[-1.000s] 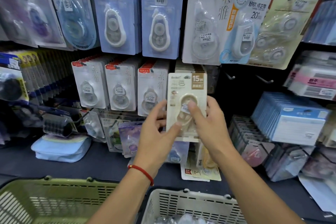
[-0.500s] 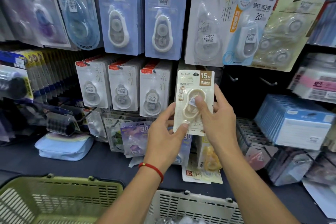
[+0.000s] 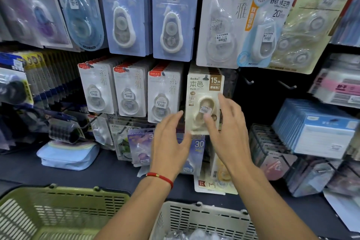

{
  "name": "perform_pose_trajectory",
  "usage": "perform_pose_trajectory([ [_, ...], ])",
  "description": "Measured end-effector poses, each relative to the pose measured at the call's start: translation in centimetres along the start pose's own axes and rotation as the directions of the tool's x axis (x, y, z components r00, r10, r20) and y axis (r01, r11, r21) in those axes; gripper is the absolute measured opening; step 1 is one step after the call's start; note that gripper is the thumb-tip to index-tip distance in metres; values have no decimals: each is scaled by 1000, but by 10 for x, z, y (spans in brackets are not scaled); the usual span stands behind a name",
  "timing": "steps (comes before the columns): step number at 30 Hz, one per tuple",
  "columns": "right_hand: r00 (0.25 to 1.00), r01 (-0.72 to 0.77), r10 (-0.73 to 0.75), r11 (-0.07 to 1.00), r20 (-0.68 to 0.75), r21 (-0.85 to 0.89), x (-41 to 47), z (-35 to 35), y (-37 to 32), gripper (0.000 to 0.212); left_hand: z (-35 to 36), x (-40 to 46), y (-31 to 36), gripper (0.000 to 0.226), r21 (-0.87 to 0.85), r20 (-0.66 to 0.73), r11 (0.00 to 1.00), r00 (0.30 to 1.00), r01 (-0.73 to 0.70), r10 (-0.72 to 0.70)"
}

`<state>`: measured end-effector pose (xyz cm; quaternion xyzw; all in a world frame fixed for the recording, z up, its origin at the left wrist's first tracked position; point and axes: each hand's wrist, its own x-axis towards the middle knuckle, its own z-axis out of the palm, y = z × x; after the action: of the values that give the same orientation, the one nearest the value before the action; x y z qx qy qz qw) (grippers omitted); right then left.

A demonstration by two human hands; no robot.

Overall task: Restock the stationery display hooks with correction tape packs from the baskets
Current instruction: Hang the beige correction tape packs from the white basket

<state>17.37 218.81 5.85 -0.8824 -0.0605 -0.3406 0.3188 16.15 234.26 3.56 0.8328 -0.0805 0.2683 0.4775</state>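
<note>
A beige correction tape pack (image 3: 204,91) marked 15M hangs on a display hook (image 3: 206,78) in the middle row. My right hand (image 3: 226,128) is spread in front of its lower right part, fingers straight, holding nothing. My left hand (image 3: 169,140) hovers just left of and below the pack, fingers loose and empty; a red cord circles that wrist. Whether either hand touches the pack I cannot tell. Three white packs (image 3: 128,91) hang on the hooks to the left.
A white basket (image 3: 204,218) with clear-wrapped packs stands below my arms, a green basket (image 3: 58,212) to its left. Two bare hooks (image 3: 286,84) stick out right of the beige pack. Blue boxes (image 3: 315,128) sit right; a pale blue pouch (image 3: 68,154) lies left.
The beige pack went up from my hands onto the hook. Both hands have let go of it and opened, drawing slightly back and down.
</note>
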Motion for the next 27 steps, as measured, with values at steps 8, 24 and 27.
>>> perform_pose_trajectory([
  [8, 919, 380, -299, 844, 256, -379, 11, 26, 14, 65, -11, 14, -28, 92, 368, 118, 929, 993, -35, -9],
  [24, 870, 120, 104, 903, 481, -413, -61, -37, 117, 49, -1, -51, -26, 62, 378, 328, 926, 938, -23, -111],
  [27, 698, -148, 530, 765, 481, -627, -107, -53, 168, 46, 21, -95, -44, 58, 481, 461, 877, 848, 10, -262],
])
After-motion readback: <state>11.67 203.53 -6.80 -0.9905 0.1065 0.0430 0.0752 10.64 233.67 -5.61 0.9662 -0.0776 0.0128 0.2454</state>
